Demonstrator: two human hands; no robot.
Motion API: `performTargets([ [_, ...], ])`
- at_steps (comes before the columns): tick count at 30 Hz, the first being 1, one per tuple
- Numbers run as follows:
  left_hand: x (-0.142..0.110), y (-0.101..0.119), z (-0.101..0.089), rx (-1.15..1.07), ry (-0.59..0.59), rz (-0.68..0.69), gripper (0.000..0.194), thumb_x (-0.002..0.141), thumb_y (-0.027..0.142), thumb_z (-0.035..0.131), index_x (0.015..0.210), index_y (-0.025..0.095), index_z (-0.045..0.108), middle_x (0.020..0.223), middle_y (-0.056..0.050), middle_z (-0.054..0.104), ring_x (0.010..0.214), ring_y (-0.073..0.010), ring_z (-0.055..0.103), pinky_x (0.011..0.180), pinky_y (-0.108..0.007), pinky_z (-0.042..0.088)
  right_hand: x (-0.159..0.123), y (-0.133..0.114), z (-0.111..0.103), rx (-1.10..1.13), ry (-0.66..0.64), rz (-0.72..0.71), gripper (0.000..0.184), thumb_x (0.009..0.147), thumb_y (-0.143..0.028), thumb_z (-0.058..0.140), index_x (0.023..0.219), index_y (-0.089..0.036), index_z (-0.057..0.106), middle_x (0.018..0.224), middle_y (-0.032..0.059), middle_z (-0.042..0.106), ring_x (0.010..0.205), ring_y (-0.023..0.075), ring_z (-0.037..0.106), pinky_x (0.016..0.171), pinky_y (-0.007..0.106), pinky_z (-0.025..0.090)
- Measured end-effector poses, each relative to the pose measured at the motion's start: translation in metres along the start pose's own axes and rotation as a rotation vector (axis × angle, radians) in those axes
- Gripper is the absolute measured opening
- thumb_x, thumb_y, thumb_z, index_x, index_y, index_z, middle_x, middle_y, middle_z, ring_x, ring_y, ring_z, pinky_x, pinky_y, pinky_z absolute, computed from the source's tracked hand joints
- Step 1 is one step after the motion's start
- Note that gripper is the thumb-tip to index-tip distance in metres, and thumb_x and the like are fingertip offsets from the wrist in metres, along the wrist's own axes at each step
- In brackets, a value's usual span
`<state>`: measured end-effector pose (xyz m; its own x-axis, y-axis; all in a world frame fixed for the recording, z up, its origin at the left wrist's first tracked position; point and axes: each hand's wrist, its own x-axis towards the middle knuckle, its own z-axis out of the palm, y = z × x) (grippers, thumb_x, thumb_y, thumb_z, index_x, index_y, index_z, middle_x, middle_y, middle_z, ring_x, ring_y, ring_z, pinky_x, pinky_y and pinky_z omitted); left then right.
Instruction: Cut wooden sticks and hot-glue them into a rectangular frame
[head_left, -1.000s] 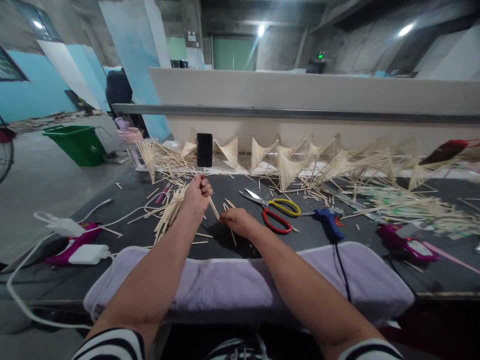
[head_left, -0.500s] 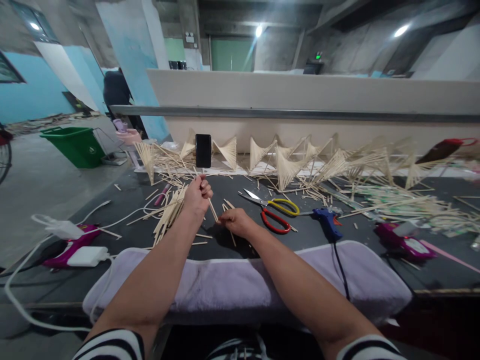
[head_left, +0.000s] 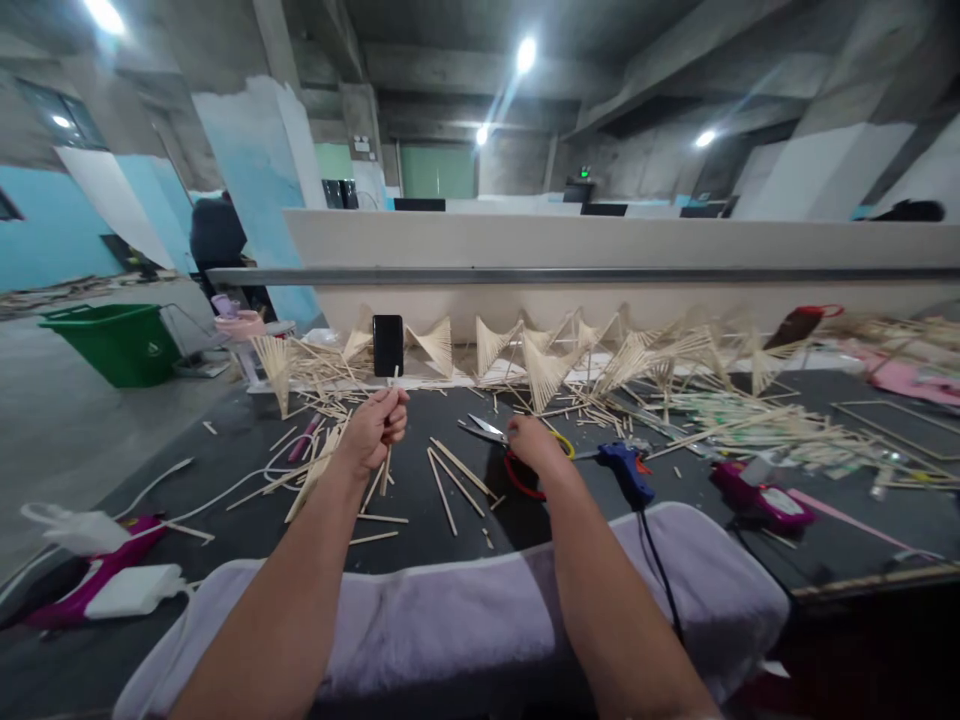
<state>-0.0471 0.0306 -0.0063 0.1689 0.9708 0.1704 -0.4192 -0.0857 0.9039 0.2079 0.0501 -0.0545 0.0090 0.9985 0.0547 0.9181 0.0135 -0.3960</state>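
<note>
My left hand [head_left: 375, 428] is closed around a few thin wooden sticks [head_left: 385, 475], whose ends stick out above and below the fist. Over the middle of the scissors [head_left: 487, 428], which have one red and one yellow handle, is my right hand [head_left: 531, 442]. Its fingers point down and are mostly hidden, so I cannot tell whether they grip. The scissors lie on the dark table with the blades pointing left. Several loose sticks [head_left: 459, 478] lie between my hands. A larger pile of sticks [head_left: 311, 478] is beside my left forearm.
Fan-shaped stick pieces [head_left: 546, 372] line the back near a black phone [head_left: 388, 345]. A blue glue gun [head_left: 628, 472] lies right of the scissors. Magenta power strips [head_left: 765, 495] sit at both sides, with white cables on the left. A lilac cushion [head_left: 442, 620] covers the front edge.
My right hand has left the sticks by my left hand and moved right to the scissors. Several sticks now show on the table between my hands. The camera view has tilted up.
</note>
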Motion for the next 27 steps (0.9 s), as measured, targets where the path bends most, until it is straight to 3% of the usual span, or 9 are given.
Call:
performTargets([
  [2, -0.002, 0.001, 0.003, 0.046, -0.016, 0.007, 0.019, 0.078, 0.034, 0.056, 0.080, 0.015, 0.052, 0.049, 0.008, 0.031, 0.035, -0.0009, 0.023, 0.034, -0.012, 0.015, 0.002, 0.014, -0.005, -0.059, -0.003, 0.101, 0.030, 0.073, -0.014, 0.050, 0.101, -0.015, 0.059, 0.107, 0.0153, 0.058, 0.098, 0.0246, 0.056, 0.078, 0.033, 0.041],
  [5, -0.004, 0.000, 0.005, 0.087, -0.038, -0.004, 0.021, 0.079, 0.036, 0.055, 0.080, 0.016, 0.053, 0.049, 0.008, 0.031, 0.035, -0.0008, 0.022, 0.035, -0.012, 0.015, 0.000, 0.020, -0.004, -0.088, -0.010, 0.122, 0.033, 0.071, -0.014, 0.051, 0.104, -0.015, 0.055, 0.110, 0.0179, 0.055, 0.102, 0.0276, 0.054, 0.079, 0.037, 0.041],
  [9, -0.004, -0.002, 0.006, 0.129, -0.058, -0.031, 0.021, 0.078, 0.037, 0.055, 0.081, 0.016, 0.053, 0.049, 0.008, 0.031, 0.035, -0.0008, 0.022, 0.035, -0.012, 0.015, -0.001, 0.018, -0.001, -0.130, -0.040, 0.157, 0.033, 0.072, -0.015, 0.049, 0.105, -0.017, 0.051, 0.106, 0.0169, 0.058, 0.097, 0.0278, 0.057, 0.075, 0.037, 0.041],
  [16, -0.003, -0.004, 0.003, 0.139, -0.065, -0.045, 0.022, 0.078, 0.038, 0.055, 0.078, 0.016, 0.052, 0.048, 0.009, 0.030, 0.034, -0.0007, 0.020, 0.035, -0.012, 0.015, 0.007, 0.025, 0.003, -0.008, 0.089, 0.097, 0.032, 0.070, -0.011, 0.049, 0.101, -0.019, 0.052, 0.088, 0.0107, 0.063, 0.081, 0.0217, 0.060, 0.064, 0.028, 0.039],
  [18, -0.003, -0.003, 0.002, 0.144, -0.051, -0.045, 0.023, 0.078, 0.038, 0.056, 0.078, 0.016, 0.052, 0.048, 0.009, 0.030, 0.034, -0.0007, 0.020, 0.035, -0.012, 0.014, 0.009, 0.023, 0.001, 0.151, 0.164, 0.075, 0.028, 0.069, -0.011, 0.050, 0.096, -0.020, 0.055, 0.084, 0.0079, 0.062, 0.078, 0.0199, 0.058, 0.062, 0.027, 0.038],
  [21, -0.003, -0.001, 0.001, 0.145, -0.022, -0.041, 0.024, 0.077, 0.039, 0.056, 0.077, 0.016, 0.052, 0.048, 0.009, 0.029, 0.034, -0.0010, 0.020, 0.035, -0.012, 0.014, 0.006, 0.014, -0.009, 0.640, 0.156, 0.070, 0.027, 0.066, -0.017, 0.054, 0.093, -0.019, 0.055, 0.081, 0.0048, 0.061, 0.070, 0.0168, 0.056, 0.058, 0.025, 0.040],
  [24, -0.004, 0.001, 0.002, 0.150, -0.031, -0.051, 0.024, 0.078, 0.039, 0.055, 0.077, 0.016, 0.051, 0.048, 0.009, 0.028, 0.035, -0.0010, 0.019, 0.035, -0.012, 0.013, -0.005, -0.001, -0.023, 1.198, -0.038, -0.071, 0.038, 0.070, -0.031, 0.055, 0.105, -0.019, 0.053, 0.084, 0.0044, 0.061, 0.066, 0.0146, 0.056, 0.057, 0.026, 0.044],
  [27, -0.006, 0.003, 0.004, 0.183, -0.057, -0.072, 0.024, 0.078, 0.040, 0.054, 0.077, 0.016, 0.052, 0.048, 0.009, 0.027, 0.035, -0.0009, 0.019, 0.035, -0.013, 0.012, -0.023, -0.016, -0.033, 1.431, -0.230, -0.311, 0.043, 0.074, -0.038, 0.049, 0.114, -0.022, 0.050, 0.093, 0.0054, 0.059, 0.079, 0.0147, 0.056, 0.068, 0.027, 0.046],
])
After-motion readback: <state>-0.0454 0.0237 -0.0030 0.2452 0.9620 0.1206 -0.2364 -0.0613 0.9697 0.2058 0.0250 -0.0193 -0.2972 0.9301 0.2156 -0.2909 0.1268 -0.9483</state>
